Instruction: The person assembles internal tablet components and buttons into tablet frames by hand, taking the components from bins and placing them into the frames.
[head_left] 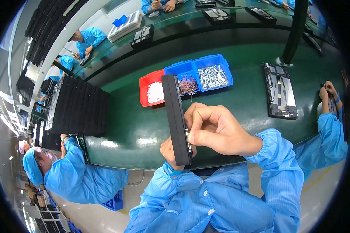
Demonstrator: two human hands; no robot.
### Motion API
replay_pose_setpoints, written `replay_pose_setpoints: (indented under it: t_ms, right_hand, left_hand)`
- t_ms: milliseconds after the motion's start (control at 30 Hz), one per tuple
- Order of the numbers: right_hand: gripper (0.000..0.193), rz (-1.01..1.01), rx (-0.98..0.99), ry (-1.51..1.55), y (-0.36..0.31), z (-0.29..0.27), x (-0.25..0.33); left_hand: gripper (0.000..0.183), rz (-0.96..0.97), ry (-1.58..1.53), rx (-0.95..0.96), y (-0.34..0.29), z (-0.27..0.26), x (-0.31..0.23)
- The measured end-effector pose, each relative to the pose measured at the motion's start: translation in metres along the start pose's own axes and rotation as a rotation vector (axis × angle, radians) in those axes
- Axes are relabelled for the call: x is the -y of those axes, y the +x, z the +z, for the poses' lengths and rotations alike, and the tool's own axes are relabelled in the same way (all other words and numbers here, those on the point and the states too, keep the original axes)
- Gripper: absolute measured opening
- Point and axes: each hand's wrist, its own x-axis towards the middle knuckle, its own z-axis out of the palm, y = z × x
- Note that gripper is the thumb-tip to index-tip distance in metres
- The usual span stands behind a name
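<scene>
A black tray-like block [174,120] is tipped up on edge above the table's front edge, its thick side toward me. My left hand [167,151] grips its lower end from the left, with most of the fingers hidden behind it. On the block's right face, my right hand [217,130] has thumb and index finger pinched together at a narrow silvery part [189,140]. Whatever lies between those fingertips is too small to make out. Just beyond the block are a red bin [144,87] of white pieces and two blue bins, one [229,73] with silvery-white strips and another [179,70] with pinkish parts.
An opened tablet-like device in a black tray [282,91] lies to the right on the green table [124,143]. Black trays [79,106] are stacked at left. A dark post [295,33] rises at the back right. Co-workers in blue sit on both sides and across.
</scene>
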Motion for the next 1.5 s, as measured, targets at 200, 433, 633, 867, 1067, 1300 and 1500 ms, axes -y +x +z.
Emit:
replay_pose_setpoints:
  t_ms: [200, 433, 633, 867, 1067, 1300, 1500]
  right_hand:
    - [0.011, 0.076, 0.016, 0.025, 0.0, 0.0, 0.007]
    - [0.005, 0.06, -0.065, 0.031, -0.001, -0.001, -0.001]
    - [0.007, 0.094, -0.1, 0.055, 0.0, 0.0, 0.001]
    - [0.018, 0.093, -0.153, 0.115, -0.003, 0.007, -0.002]
    - [0.033, -0.068, -0.066, 0.131, -0.016, 0.015, -0.021]
    - [0.035, -0.279, -0.12, -0.074, -0.017, -0.003, -0.018]
    - [0.029, -0.111, -0.5, -0.553, -0.071, -0.075, -0.01]
  left_hand:
    - [0.018, 0.039, 0.032, -0.032, 0.009, 0.002, -0.006]
    - [0.019, 0.059, 0.032, -0.073, 0.018, 0.001, -0.02]
    - [0.023, 0.054, 0.077, -0.044, 0.02, -0.002, -0.027]
    - [0.037, 0.055, 0.156, 0.021, 0.021, -0.007, -0.029]
    - [0.043, -0.128, -0.05, 0.079, 0.011, -0.009, -0.022]
    - [0.016, 0.002, 0.152, 0.106, 0.0, -0.008, 0.002]
    - [0.037, -0.632, -0.697, 0.147, 0.037, -0.034, -0.049]
